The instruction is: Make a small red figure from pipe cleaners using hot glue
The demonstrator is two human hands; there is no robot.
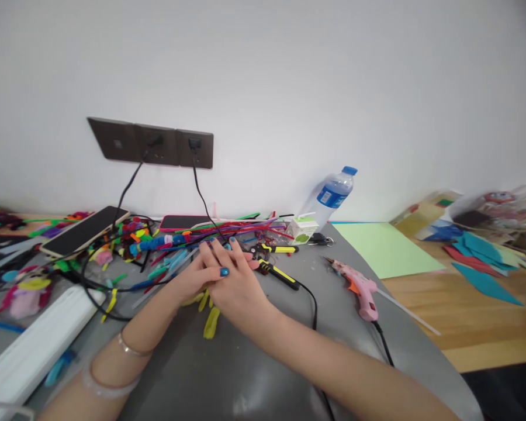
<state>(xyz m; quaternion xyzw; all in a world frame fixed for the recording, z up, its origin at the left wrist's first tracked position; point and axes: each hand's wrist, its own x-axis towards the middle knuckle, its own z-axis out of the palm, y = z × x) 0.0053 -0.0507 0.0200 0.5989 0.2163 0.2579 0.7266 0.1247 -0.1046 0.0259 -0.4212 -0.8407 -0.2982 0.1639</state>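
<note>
My left hand and my right hand meet over a grey mat, fingers overlapping and pressed together. Yellow pipe-cleaner pieces stick out from under both hands. Whether either hand grips them is hidden. Just beyond my fingertips lie black-and-yellow pliers and a heap of coloured pipe cleaners. My left wrist wears bracelets.
A pink glue gun with a black cord lies to the right. A water bottle, a small green carton, two phones on charge, a wall socket strip, green paper and coloured scraps surround the mat.
</note>
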